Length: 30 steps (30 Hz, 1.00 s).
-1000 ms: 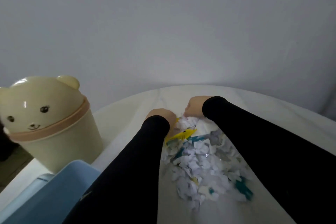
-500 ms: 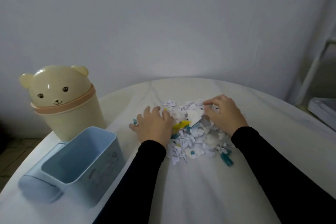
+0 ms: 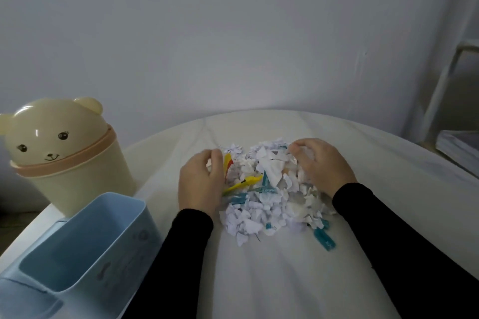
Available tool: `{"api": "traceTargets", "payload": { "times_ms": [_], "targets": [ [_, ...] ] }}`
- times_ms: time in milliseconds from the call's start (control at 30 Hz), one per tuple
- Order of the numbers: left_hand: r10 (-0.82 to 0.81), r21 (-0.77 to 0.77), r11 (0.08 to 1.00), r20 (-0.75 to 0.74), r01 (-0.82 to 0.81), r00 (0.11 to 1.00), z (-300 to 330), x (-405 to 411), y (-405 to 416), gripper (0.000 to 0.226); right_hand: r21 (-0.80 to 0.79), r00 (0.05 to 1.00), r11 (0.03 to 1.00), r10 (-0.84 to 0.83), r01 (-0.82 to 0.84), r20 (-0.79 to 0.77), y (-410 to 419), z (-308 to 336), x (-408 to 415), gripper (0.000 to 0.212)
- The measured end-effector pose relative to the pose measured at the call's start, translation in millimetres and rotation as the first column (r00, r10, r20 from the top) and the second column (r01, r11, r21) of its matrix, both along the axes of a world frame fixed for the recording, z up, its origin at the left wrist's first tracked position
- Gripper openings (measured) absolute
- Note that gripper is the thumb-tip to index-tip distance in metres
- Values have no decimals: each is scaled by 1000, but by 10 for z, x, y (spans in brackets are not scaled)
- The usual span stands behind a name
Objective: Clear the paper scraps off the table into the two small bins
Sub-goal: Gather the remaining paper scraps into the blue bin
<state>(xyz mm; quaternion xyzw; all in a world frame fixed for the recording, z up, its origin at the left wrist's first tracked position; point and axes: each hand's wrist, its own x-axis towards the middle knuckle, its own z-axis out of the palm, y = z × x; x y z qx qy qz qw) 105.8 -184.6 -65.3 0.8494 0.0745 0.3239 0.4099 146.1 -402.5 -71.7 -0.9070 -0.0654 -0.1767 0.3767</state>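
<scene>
Head view shows the heap of torn paper scraps [image 3: 269, 194], mostly white with a few yellow, red and teal strips, lying on the round white cloth-covered table [image 3: 285, 280] between the two hands, toward the far half of the top. At the heap's left edge the left hand [image 3: 201, 184] rests with its fingers curled inward against the scraps, and at the heap's right edge the right hand [image 3: 324, 167] does the same, its fingertips bent down into the paper; both are cupped around the pile, and whether either has actually closed on a bunch cannot be told from here. The step in hand looks like gathering the loose scraps into one mound before lifting. To do it well, the palms should stay low on the cloth and sweep inward together, so that the strays at the near edge of the heap, such as the teal strip [image 3: 324, 239] lying just apart from it, are drawn in too. A modest double handful, pressed lightly between the palms, would likely shed less than a big scoop, since these bits are light and will flutter. Left of the heap and nearer the viewer stands the open pale blue rectangular plastic bin [image 3: 108, 230], the easier target; beyond it, further left of the heap, sits the cream bear-faced bin with a domed lid [image 3: 59, 158], whose lid is shut and would need pushing in.
</scene>
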Motion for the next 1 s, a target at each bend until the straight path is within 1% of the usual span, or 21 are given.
{"api": "traceTargets", "payload": {
  "times_ms": [67, 100, 133, 200, 267, 300, 333, 433, 500, 567, 600, 633, 667, 733, 800, 833, 900, 1000],
  "targets": [
    [-7, -17, 1000, 51, 7, 999, 49, 134, 67, 30, -53, 997, 996, -68, 69, 26, -30, 9, 130, 41],
    [-2, 0, 1000, 26, 2, 1000, 46, 213, 96, 30, -91, 996, 991, -94, 93, -9, -48, 4, 200, 46],
    [17, 21, 1000, -25, -17, 1000, 27, 300, 126, 30, -104, 993, 990, -102, 95, -67, -60, -8, 271, 53],
    [35, 54, 998, -185, -26, 982, -59, 473, 205, 36, -53, 981, 998, -52, 43, -185, -59, -27, 404, 65],
    [-38, 70, 995, -362, 68, 932, -143, 594, 260, 45, -20, 967, 1000, 15, -21, -253, -32, -36, 525, 71],
    [-86, 72, 989, -416, 127, 905, -161, 650, 273, 47, -11, 962, 999, 44, -49, -269, -16, -34, 578, 72],
    [-134, 60, 982, -437, 177, 890, -162, 712, 270, 47, 1, 956, 997, 75, -78, -283, 1, -34, 636, 72],
    [-258, -21, 962, -390, 271, 884, -130, 900, 216, 43, 4, 941, 986, 159, -165, -297, 57, -3, 775, 65],
    [-339, -74, 938, -395, 339, 854, -118, 988, 162, 37, -37, 939, 980, 174, -193, -296, 88, 34, 841, 59],
    [-410, -123, 910, -417, 397, 811, -124, 1025, 108, 32, -23, 928, 971, 222, -240, -299, 123, 71, 889, 52],
    [-417, -98, 902, -442, 420, 794, -111, 1016, 78, 34, -15, 916, 964, 249, -267, -315, 140, 88, 888, 48],
    [-406, -35, 896, -465, 442, 786, -92, 1011, 66, 37, -20, 901, 955, 272, -296, -338, 159, 93, 886, 44],
    [-395, 20, 889, -474, 458, 787, -78, 1006, 55, 37, -53, 887, 945, 281, -321, -368, 176, 92, 872, 39],
    [-410, 26, 881, -459, 473, 789, -59, 936, 38, 32, -93, 871, 931, 292, -354, -396, 210, 70, 795, 30],
    [-451, -47, 879, -402, 474, 797, -56, 813, 14, 28, -30, 875, 945, 289, -326, -389, 249, 80, 656, 28],
    [-474, -126, 877, -373, 463, 798, -53, 742, -3, 28, -27, 882, 950, 277, -310, -382, 259, 94, 589, 29],
    [-504, -260, 861, -325, 437, 800, -39, 547, -24, 27, -79, 893, 950, 253, -302, -371, 273, 135, 408, 31],
    [-510, -317, 847, -258, 427, 820, 2, 272, -21, 26, -108, 903, 948, 245, -299, -352, 272, 194, 108, 27]
  ]
}}
